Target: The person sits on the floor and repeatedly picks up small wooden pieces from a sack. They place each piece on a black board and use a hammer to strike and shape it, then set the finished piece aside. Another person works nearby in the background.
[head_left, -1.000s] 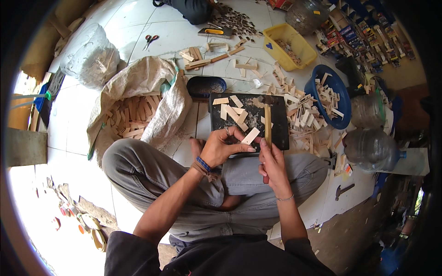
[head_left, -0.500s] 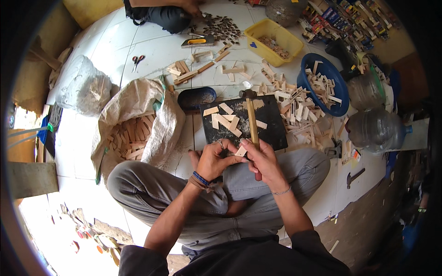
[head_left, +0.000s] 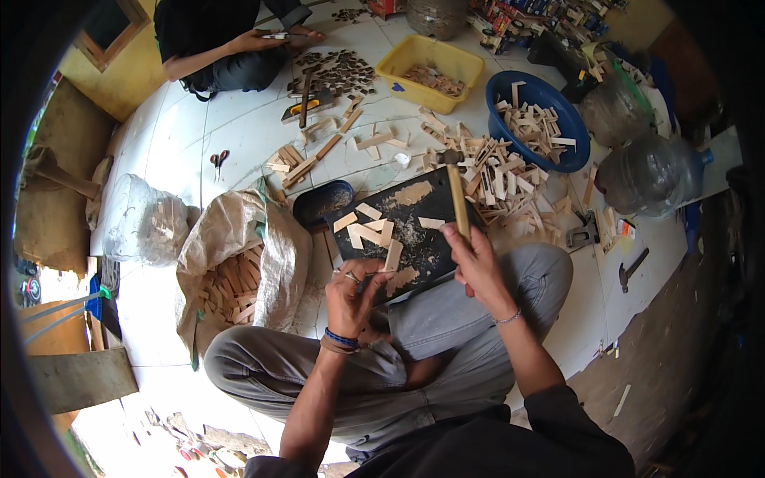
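Here, work over the black board (head_left: 430,255)

Left hand (head_left: 349,296) pinches a pale wooden block (head_left: 393,256) between thumb and fingers, above the board's near-left part. Right hand (head_left: 480,269) wrapped round a hammer (head_left: 458,203), its head toward the board's far right edge. From where I stand: loose blocks (head_left: 366,233) across the board's left half, woven sack (head_left: 283,267) left of it, blue basin (head_left: 550,89) beyond, rightward.

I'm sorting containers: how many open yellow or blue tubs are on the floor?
3: a yellow tub at the back, a round blue basin to its right, and a small oval blue tub between the sack and the black board. Others may be hidden.
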Tool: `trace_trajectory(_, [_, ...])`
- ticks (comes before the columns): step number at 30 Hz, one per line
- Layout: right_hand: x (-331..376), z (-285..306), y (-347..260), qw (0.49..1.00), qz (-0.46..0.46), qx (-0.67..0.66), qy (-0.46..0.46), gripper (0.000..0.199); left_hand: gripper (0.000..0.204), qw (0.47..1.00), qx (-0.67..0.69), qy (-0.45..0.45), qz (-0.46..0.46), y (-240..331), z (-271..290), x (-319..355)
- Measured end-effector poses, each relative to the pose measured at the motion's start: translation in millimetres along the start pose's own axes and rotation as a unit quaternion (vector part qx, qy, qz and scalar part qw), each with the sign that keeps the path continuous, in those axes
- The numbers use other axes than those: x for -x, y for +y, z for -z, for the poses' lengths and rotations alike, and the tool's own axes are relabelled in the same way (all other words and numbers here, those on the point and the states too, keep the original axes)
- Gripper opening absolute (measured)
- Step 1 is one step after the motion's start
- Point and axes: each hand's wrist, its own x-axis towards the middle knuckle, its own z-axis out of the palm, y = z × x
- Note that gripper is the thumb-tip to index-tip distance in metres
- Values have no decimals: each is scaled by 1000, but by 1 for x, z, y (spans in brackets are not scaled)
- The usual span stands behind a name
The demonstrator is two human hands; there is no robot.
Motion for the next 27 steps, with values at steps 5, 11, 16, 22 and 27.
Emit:
trace_trajectory(5, [-26,34,13,963,147,198,107,29,15,998,-32,36,-50,-2,2,-5])
trace_trajectory(11, [-28,29,29,950,205,226,67,27,23,986,-141,21,-90,-4,-11,1])
trace_trajectory(16, [-18,22,24,937,238,251,57,27,35,949,-288,-8,-128,-12,-23,10])
trace_trajectory(22, [-6,20,4,902,333,272,33,30,47,926,-361,-54,-97,-23,-30,25])
trace_trajectory(27, [31,48,-24,873,289,379,-101,53,57,903,-418,-79,-62,-16,-26,42])
